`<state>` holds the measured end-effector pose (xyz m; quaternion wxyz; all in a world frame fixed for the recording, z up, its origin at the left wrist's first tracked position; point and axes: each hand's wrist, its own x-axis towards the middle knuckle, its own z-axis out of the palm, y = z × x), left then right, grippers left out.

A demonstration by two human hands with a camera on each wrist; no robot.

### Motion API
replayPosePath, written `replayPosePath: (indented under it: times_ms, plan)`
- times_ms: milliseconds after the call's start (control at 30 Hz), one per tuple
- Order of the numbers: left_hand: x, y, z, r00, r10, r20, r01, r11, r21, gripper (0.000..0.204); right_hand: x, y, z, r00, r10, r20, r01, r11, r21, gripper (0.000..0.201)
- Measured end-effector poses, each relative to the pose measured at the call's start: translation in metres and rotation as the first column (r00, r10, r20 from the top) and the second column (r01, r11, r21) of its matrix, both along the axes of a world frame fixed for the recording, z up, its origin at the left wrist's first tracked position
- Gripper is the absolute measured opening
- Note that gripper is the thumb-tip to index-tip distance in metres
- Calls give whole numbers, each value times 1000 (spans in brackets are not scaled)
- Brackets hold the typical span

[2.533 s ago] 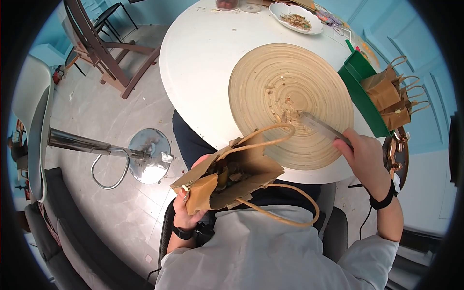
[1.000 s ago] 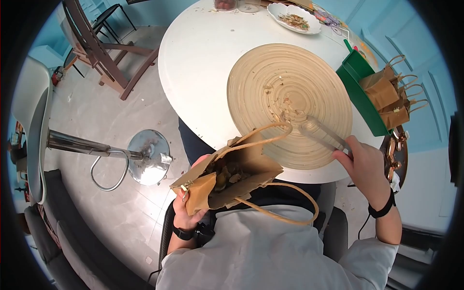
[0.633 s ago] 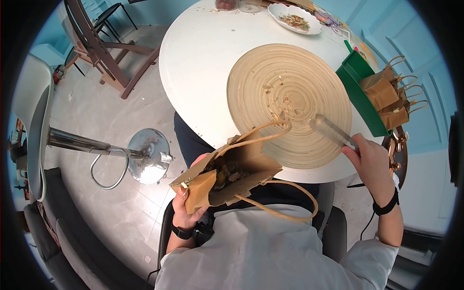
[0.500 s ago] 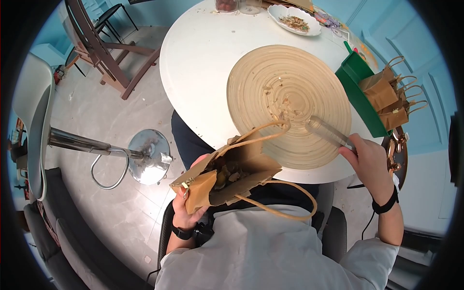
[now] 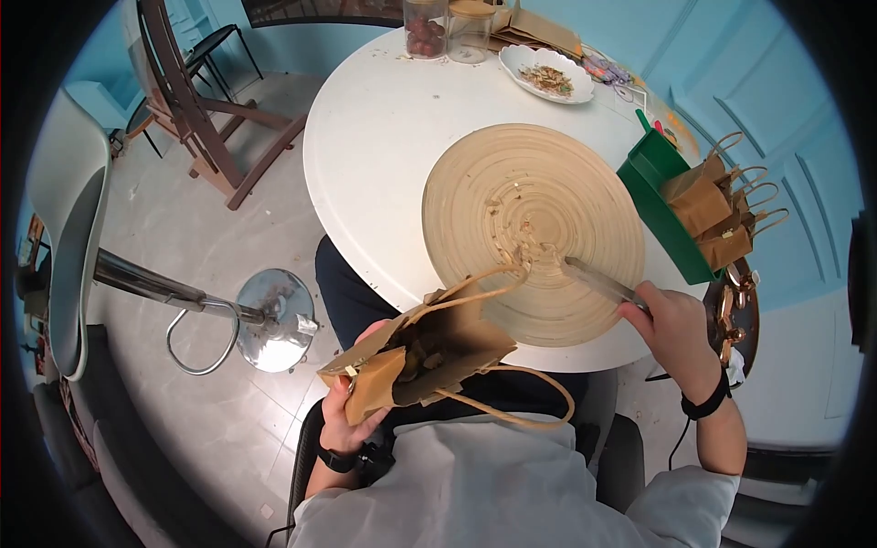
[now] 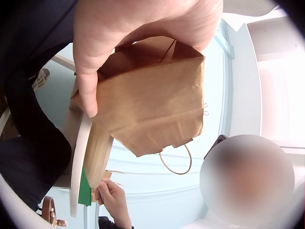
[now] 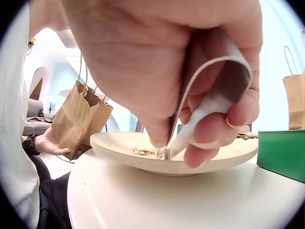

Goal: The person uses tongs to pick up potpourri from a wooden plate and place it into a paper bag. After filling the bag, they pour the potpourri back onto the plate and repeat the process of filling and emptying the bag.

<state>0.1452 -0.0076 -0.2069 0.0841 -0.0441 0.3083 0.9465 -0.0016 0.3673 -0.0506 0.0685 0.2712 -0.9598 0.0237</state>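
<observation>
My left hand (image 5: pixel 345 416) grips a brown paper bag (image 5: pixel 373 384) by its lower side, mouth tilted toward the table. Dark, rounded and flaky pieces lie in its shaded inside. In the left wrist view, the thumb presses along the wall of the paper bag (image 6: pixel 152 102). My right hand (image 5: pixel 681 338) pinches metal tongs (image 5: pixel 603 281), a bent strip whose U-shaped end shows in the right wrist view. The tips of the tongs point down over a round wooden plate (image 5: pixel 466 192), beside dry tan scraps (image 5: pixel 523 248) scattered around its middle.
A green box (image 5: pixel 671 228) with several brown paper bags (image 5: pixel 702 196) stands at the right table edge. Farther back on the white table (image 5: pixel 365 146) are a scalloped dish (image 5: pixel 513 66) of dried bits and a jar (image 5: pixel 426 36) of red round things. A stool (image 5: pixel 78 228) stands left.
The head view has tipped upward, so the table appears lower. The tongs' arms, visibly spread 1.0 s ago, look closer together; their tips have shifted over the plate. The bag stays in my left hand.
</observation>
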Motion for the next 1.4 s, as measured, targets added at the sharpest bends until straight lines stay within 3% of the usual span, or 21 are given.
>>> replayPosePath:
  times_ms: [1033,1200,1300,1400]
  plan:
    - [2,-1,1,999,50,-9,-50,999,-6,80,-10,-19,6,997,-46,63,54,990,-128,29]
    - [1,1,0,999,47,-16,-47,999,-18,80,-13,-32,-2,996,85,39,-80,990,-115,32]
    - [4,-3,2,999,31,-11,-31,999,-12,79,-30,-31,-4,997,57,-54,-56,998,27,35]
    - [8,-7,-5,999,31,-32,-31,999,13,76,-34,-18,6,998,-49,-41,46,996,-74,34]
